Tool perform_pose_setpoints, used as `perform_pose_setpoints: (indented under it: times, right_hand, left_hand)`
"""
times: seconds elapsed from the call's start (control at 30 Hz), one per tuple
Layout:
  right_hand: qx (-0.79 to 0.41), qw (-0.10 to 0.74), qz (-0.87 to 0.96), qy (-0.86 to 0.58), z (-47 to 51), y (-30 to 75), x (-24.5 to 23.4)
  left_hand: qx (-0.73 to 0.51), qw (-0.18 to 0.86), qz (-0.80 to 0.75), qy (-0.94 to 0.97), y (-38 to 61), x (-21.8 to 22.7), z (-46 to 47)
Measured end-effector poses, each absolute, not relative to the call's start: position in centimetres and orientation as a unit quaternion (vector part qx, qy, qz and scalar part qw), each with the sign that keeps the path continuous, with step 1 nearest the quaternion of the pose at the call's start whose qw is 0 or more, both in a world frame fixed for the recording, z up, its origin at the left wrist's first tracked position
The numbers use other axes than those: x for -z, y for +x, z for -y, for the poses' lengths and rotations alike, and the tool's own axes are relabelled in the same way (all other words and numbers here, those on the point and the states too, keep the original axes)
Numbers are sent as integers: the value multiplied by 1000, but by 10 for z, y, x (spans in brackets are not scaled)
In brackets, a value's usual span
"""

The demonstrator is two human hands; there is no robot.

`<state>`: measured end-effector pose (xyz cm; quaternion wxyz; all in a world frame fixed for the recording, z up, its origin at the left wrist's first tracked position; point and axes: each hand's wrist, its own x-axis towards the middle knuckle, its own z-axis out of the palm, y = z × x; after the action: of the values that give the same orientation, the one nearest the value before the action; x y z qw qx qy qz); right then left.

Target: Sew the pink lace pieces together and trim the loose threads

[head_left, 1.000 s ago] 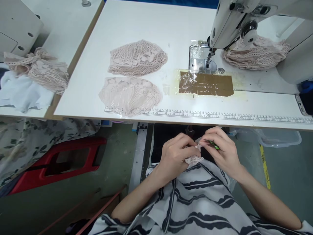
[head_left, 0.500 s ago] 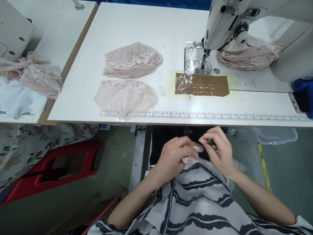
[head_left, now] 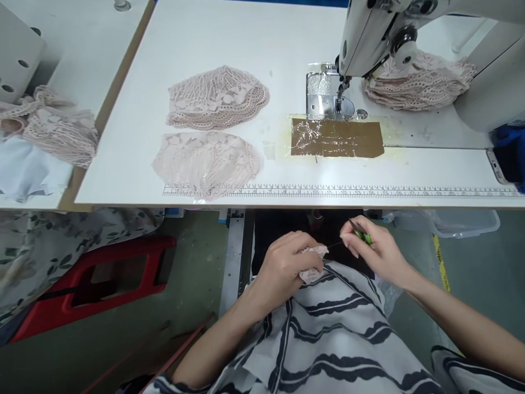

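Below the table edge, over my lap, my left hand (head_left: pixel 287 265) is closed around a small piece of pink lace (head_left: pixel 312 264). My right hand (head_left: pixel 371 250) is pinched shut just to its right, holding small green-handled thread snips (head_left: pixel 361 234). A thin thread runs taut from the lace to the fingertips of my right hand. Both hands hover above my striped garment (head_left: pixel 328 339).
On the white sewing table (head_left: pixel 246 38) lie two pink lace pieces (head_left: pixel 217 98) (head_left: pixel 207 163), a taped brown patch (head_left: pixel 336 138) and a printed ruler strip (head_left: pixel 340 191). The sewing machine (head_left: pixel 410 33) stands at right with a lace stack (head_left: pixel 418 82) behind it. A red stool (head_left: pixel 90 284) sits at the lower left.
My right hand has moved rightward away from the left, drawing a thread out from the lace. The left hand stays closed on the lace.
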<state>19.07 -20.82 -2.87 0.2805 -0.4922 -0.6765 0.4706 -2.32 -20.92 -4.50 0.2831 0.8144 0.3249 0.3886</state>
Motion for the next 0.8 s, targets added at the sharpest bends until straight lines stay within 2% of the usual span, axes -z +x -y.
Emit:
perform_pose_setpoints:
  times: [0.27,0.37,0.53,0.67,0.8]
  right_hand:
    - [-421,272,735,-457,210,197,21]
    - [-380,269,723,-511,210,204,27]
    - [-451,313,647,-529,216,200,16]
    - [-499,275,618,-542,215,177,18]
    - [-510,276,604,-547,209,168,31]
  left_hand:
    - [-395,247,-309,829,-25,42,208]
    - [-405,242,-306,827,-29,37,208]
    - [-406,230,-312,828,-31,33,205]
    - [-413,217,-317,826,-27,31,205]
    - [-410,201,-321,830,-26,32,206]
